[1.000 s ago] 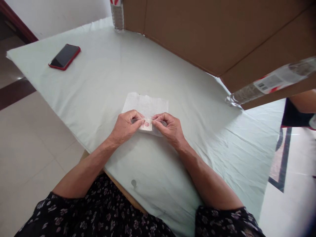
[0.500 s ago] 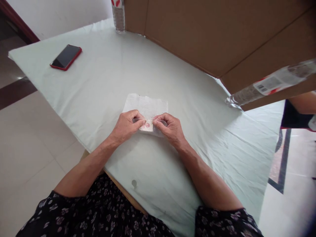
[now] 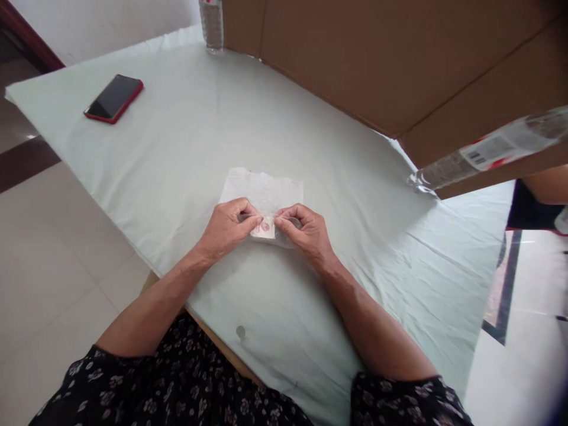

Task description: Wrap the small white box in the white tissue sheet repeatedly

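Note:
A thin white sheet [image 3: 266, 188], partly see-through like film or tissue, lies near the middle of the table. On its near part is a small cream-coloured square piece [image 3: 265, 229] with reddish marks. My left hand [image 3: 233, 223] pinches the sheet's folded edge between thumb and forefinger, just left of the square. On the other side, my right hand [image 3: 307, 229] pinches the same edge with thumb and fingers. Both thumbs come close to the square's upper corners; whether they press on it I cannot tell.
A pale green cloth [image 3: 177, 142] covers the table. A phone in a red case [image 3: 114, 98] lies at far left. A large cardboard panel [image 3: 346, 53] stands at the back right, with clear plastic bottles [image 3: 492, 151] along its edges. Another person's arm [image 3: 548, 184] shows at right.
The view has shifted very slightly, so the phone and panel sit a little differently. Both hands keep the same pinch on the sheet.

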The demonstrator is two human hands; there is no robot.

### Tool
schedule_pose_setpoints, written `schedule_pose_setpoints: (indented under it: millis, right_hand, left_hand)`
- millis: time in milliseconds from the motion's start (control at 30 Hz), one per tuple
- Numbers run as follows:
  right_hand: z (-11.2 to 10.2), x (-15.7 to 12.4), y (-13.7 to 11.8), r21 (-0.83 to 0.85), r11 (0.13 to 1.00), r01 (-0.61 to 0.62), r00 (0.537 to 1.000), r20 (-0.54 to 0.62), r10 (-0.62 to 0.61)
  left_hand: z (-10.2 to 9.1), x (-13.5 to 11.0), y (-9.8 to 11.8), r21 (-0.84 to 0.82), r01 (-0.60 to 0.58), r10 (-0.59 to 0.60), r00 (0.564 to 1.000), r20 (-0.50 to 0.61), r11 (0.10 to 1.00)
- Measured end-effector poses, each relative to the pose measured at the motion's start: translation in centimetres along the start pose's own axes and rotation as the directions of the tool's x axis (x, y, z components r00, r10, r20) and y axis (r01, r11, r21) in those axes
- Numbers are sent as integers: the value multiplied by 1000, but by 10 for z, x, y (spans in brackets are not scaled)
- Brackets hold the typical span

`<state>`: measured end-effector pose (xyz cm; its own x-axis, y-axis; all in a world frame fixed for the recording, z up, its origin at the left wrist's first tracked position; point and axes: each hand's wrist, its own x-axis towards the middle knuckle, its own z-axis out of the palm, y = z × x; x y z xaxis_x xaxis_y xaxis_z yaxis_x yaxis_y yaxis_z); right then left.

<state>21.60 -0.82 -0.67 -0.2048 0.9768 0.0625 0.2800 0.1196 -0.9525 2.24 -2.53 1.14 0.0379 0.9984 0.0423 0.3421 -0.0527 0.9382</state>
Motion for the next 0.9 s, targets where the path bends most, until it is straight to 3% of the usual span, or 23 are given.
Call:
schedule_pose_setpoints:
  millis: [133, 200, 267, 367, 433, 500, 700, 900]
  right_hand:
    - [-6, 1, 1, -127, 992, 19, 1000, 23, -16]
    - [-11, -2, -2, -293, 946, 140, 987, -31, -156]
    - [-13, -9, -10, -501, 812, 299, 923, -63, -379]
    - [-8, -22, -22, -694, 548, 467, 816, 99, -570]
    - [1, -29, -26, -718, 435, 544, 782, 245, -574]
    - [10, -31, -25, -729, 374, 573, 770, 323, -550]
    - [19, -28, -19, -764, 326, 556, 769, 325, -551]
    - [22, -27, -16, -791, 283, 543, 774, 340, -534]
  left_hand:
    - [0, -1, 0, 0, 5, -5, 1000, 4, 1000]
    - [-1, -2, 1, -10, 26, -26, 1000, 8, 1000]
    - [-1, -2, 4, -10, 46, -45, 999, 17, 999]
    - [0, -2, 5, 12, 45, -45, 998, 32, 999]
    - [0, 0, 3, 31, 31, -32, 999, 33, 999]
    - [-2, 1, 1, 61, 27, -29, 999, 35, 998]
    - [-26, -9, -4, 96, -8, 3, 999, 50, 995]
    - [-40, -12, -7, 280, 165, -173, 985, 4, 946]
